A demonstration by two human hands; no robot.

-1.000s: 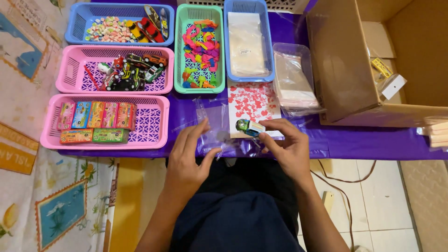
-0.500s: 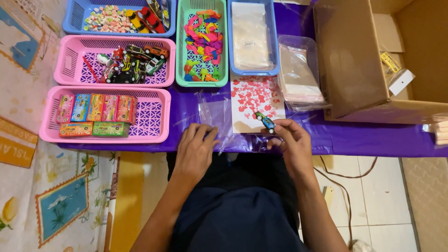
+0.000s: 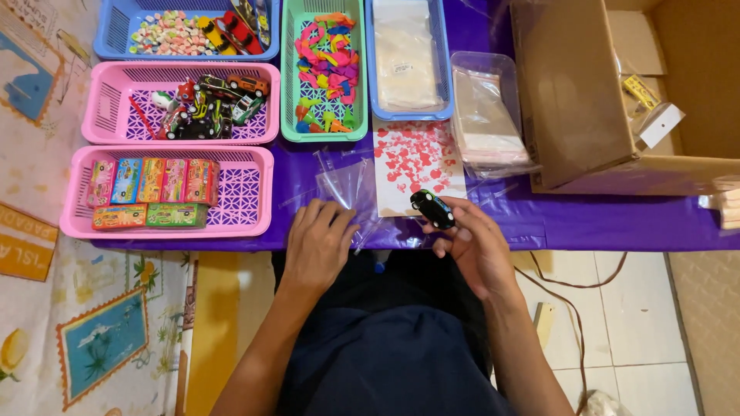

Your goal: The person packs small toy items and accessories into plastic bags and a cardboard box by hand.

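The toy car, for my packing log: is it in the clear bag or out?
Out: the right hand holds the toy car beside the clear bag under the left hand.

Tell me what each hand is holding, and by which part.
The right hand pinches a small dark toy car by its rear end between thumb and fingertips. The left hand holds nothing; it rests on a clear plastic bag.

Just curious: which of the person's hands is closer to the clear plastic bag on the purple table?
Left. The left hand rests on the clear bag's near edge; the right hand is off to its right, holding a toy car.
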